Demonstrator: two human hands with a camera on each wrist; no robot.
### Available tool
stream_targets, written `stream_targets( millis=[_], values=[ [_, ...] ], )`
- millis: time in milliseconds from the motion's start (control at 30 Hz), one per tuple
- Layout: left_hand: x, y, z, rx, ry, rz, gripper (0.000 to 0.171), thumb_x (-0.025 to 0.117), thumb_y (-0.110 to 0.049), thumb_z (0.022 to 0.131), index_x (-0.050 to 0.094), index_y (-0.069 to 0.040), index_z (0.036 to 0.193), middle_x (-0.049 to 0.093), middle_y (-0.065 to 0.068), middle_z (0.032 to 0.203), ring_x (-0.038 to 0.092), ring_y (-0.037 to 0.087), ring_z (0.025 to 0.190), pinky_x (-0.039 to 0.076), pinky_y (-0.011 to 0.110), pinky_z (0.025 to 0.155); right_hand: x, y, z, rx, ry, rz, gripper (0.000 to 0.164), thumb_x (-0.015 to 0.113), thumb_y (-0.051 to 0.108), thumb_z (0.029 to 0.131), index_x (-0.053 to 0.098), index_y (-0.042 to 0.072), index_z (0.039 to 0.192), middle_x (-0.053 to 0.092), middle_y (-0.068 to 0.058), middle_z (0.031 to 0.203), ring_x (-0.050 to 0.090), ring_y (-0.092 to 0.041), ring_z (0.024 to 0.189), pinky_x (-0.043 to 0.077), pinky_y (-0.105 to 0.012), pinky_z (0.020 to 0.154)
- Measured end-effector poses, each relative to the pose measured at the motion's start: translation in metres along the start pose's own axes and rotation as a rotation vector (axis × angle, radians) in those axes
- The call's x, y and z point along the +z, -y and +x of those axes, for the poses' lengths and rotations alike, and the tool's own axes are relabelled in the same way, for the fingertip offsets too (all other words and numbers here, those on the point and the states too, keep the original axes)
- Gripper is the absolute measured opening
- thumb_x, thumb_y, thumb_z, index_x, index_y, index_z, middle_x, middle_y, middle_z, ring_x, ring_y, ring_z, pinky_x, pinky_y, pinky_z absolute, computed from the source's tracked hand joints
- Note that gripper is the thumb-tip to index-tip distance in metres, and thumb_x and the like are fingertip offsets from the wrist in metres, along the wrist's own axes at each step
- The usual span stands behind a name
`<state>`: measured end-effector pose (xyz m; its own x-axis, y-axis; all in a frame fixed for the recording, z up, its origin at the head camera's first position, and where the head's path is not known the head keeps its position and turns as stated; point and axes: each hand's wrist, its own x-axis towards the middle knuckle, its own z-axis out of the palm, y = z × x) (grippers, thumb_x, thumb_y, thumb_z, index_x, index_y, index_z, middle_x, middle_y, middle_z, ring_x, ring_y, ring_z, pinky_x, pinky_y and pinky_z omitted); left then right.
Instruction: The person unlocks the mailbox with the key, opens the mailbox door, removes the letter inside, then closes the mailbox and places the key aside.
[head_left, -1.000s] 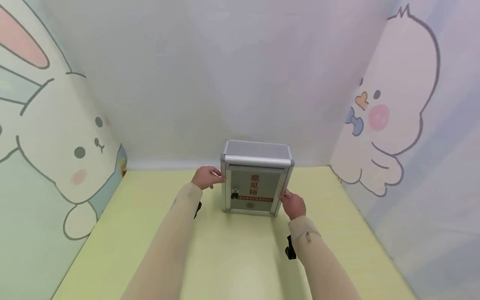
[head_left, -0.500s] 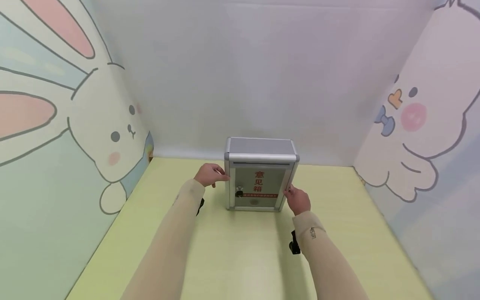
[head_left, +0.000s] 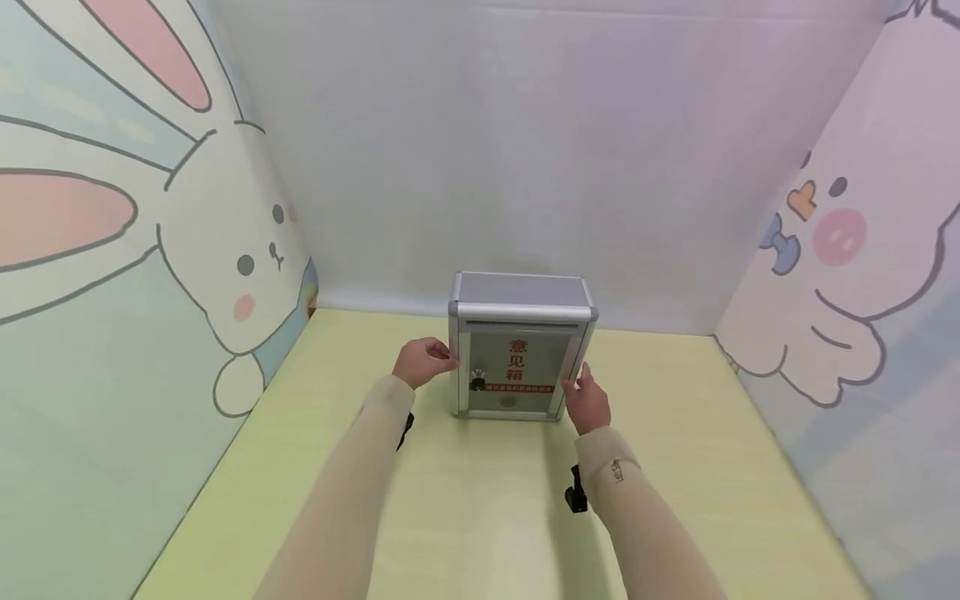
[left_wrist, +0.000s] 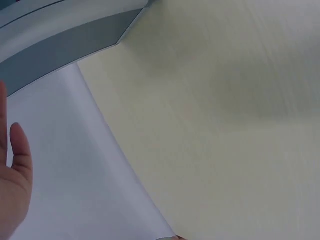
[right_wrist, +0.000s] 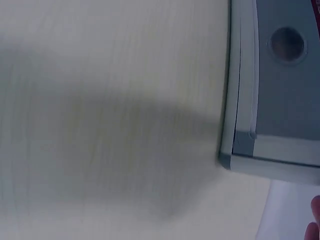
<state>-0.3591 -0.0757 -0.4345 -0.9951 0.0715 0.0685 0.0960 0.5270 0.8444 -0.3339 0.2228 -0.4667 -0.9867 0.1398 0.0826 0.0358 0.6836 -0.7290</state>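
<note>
A suggestion box (head_left: 528,346) with a silver metal frame stands upright on the pale yellow table. Its grey front door has red Chinese characters, a red strip and a black-and-silver lock (head_left: 478,381) at the left. A narrow slot runs across the top of the front. My left hand (head_left: 422,362) is at the box's left side, thumb tip right at the front edge, fingers loosely bent. At the right side is my right hand (head_left: 588,406), fingers extended along the box and thumb by the frame. The right wrist view shows the box's lower corner (right_wrist: 243,143) and only fingertips.
A pale grey-white back wall (head_left: 555,167) rises close behind the box. Side walls carry a cartoon rabbit (head_left: 217,225) on the left and a cartoon chick (head_left: 840,242) on the right. The yellow table (head_left: 472,517) extends in front.
The head view has shifted, so the box sits slightly more to the right in it. My right hand's fingers have straightened from their earlier pinch at the box's edge. The box stays standing.
</note>
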Motion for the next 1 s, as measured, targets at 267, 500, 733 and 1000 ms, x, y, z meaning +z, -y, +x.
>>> stream_targets(
  millis=[267, 500, 733, 1000],
  values=[
    [0.016, 0.013, -0.007, 0.011, -0.064, 0.003, 0.021, 0.075, -0.018, 0.082, 0.067, -0.002, 0.094, 0.070, 0.010, 0.093, 0.064, 0.029, 0.094, 0.050, 0.044, 0.082, 0.044, 0.031, -0.023, 0.171, -0.282, 0.516, 0.044, 0.050, 0.013, 0.097, 0.035, -0.010, 0.131, 0.045, -0.026, 0.115, 0.049, -0.036, 0.098, 0.044, -0.048, 0.083],
    [0.022, 0.025, -0.008, 0.046, -0.068, 0.019, 0.019, 0.073, -0.017, 0.083, 0.067, -0.002, 0.094, 0.071, 0.010, 0.092, 0.065, 0.029, 0.091, 0.050, 0.045, 0.083, 0.062, 0.064, -0.033, 0.127, 0.036, 0.538, 0.035, 0.049, 0.015, 0.100, 0.046, -0.011, 0.124, 0.054, -0.027, 0.115, 0.056, -0.043, 0.098, 0.045, -0.051, 0.087],
    [0.020, 0.027, -0.011, 0.029, -0.065, 0.025, 0.019, 0.073, -0.016, 0.083, 0.067, -0.003, 0.094, 0.071, 0.008, 0.091, 0.065, 0.027, 0.088, 0.051, 0.043, 0.080, 0.062, 0.080, -0.038, 0.121, 0.263, 0.443, 0.041, 0.046, 0.025, 0.102, 0.055, -0.009, 0.122, 0.060, -0.025, 0.104, 0.059, -0.038, 0.095, 0.046, -0.049, 0.088],
    [0.018, 0.018, -0.011, 0.012, -0.028, 0.066, 0.021, 0.071, -0.019, 0.083, 0.067, -0.003, 0.096, 0.070, 0.009, 0.092, 0.065, 0.025, 0.085, 0.051, 0.042, 0.076, 0.070, 0.083, -0.035, 0.204, 0.391, 0.468, 0.049, 0.044, 0.035, 0.102, 0.051, -0.004, 0.131, 0.063, -0.013, 0.097, 0.062, -0.031, 0.092, 0.043, -0.047, 0.088]
  ],
)
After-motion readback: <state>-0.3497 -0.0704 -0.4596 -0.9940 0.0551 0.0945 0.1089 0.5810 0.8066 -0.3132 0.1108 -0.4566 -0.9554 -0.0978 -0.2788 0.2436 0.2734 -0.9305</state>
